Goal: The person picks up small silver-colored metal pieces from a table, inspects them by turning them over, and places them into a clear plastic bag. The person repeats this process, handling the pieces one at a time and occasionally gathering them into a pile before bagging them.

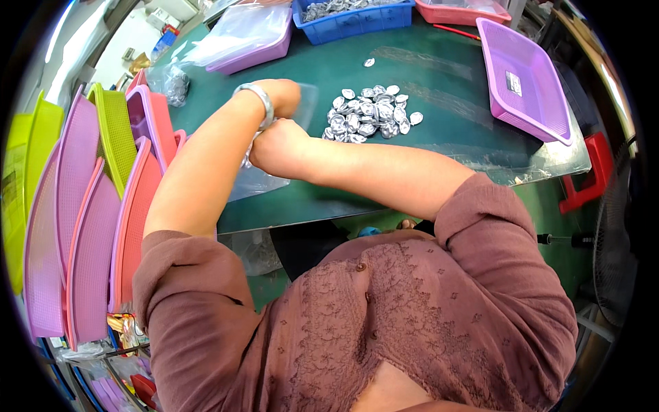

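My left hand (283,96), with a pale bangle on its wrist, is curled closed at a clear plastic bag (307,104) whose edge sticks out beside it. My right hand (278,147) is closed just below it, under the left wrist, with its fingertips hidden. A few silvery bits show under the right hand. More clear plastic (257,184) lies flat at the table's near edge. To the right of both hands is a loose pile of small oval silvery pieces (371,113), and a single silvery piece (369,62) lies apart behind it.
On the green table (425,75) stand a purple basket (528,103) at right, a blue bin (353,26) of metal pieces, a pink tray (463,12) and a purple tray (257,51) with plastic sheets. Stacked baskets (89,226) crowd the left; a fan (614,233) stands right.
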The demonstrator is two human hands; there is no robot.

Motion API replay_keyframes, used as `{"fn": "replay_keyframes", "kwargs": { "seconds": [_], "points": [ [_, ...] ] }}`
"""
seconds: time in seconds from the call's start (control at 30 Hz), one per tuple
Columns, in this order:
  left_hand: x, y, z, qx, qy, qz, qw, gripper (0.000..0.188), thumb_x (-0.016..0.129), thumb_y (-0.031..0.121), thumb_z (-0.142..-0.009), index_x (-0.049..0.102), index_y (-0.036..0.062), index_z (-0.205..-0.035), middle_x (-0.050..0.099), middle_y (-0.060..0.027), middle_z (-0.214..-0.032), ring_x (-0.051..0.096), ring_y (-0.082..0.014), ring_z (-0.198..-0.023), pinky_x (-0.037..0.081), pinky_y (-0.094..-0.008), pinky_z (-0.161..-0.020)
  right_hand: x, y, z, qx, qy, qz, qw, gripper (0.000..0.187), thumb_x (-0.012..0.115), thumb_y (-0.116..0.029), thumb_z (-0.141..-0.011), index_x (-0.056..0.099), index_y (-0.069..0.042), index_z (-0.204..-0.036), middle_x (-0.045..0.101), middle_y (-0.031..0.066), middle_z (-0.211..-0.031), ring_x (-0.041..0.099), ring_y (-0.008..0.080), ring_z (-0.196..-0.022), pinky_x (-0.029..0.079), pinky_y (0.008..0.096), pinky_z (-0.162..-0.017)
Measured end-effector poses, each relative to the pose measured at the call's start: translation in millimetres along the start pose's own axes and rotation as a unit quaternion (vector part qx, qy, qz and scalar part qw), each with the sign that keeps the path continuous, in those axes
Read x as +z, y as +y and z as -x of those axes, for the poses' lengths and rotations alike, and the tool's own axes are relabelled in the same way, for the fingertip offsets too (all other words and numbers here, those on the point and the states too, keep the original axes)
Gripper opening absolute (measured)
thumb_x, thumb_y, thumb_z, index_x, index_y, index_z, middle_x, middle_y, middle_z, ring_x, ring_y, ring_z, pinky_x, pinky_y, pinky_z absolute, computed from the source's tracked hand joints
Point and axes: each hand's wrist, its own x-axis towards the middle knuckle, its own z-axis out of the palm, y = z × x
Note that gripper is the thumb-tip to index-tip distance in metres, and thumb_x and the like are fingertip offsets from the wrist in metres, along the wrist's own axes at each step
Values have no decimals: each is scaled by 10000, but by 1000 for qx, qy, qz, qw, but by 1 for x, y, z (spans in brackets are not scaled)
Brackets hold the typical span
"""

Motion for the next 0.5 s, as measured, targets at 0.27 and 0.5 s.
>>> {"fn": "replay_keyframes", "kwargs": {
  "seconds": [0.27,0.5],
  "points": [
    [-8,-39,38,-56,126,93,986,179,558,108,-693,658,-11,-783,617,-222,-842,612,-316,-759,459,-382,-644,-36,17,-23,-35,44,-10,998,62,582,-130,-614,643,-131,-611,624,44,-652,629,222,-640,498,352,-515],
    [-14,-100,64,0,120,28,992,272,540,216,-732,647,-34,-732,626,-223,-783,621,-324,-758,464,-387,-637,-64,32,-36,-35,106,42,993,112,540,-157,-699,636,-138,-754,643,45,-689,632,223,-651,450,362,-588]
  ]
}}
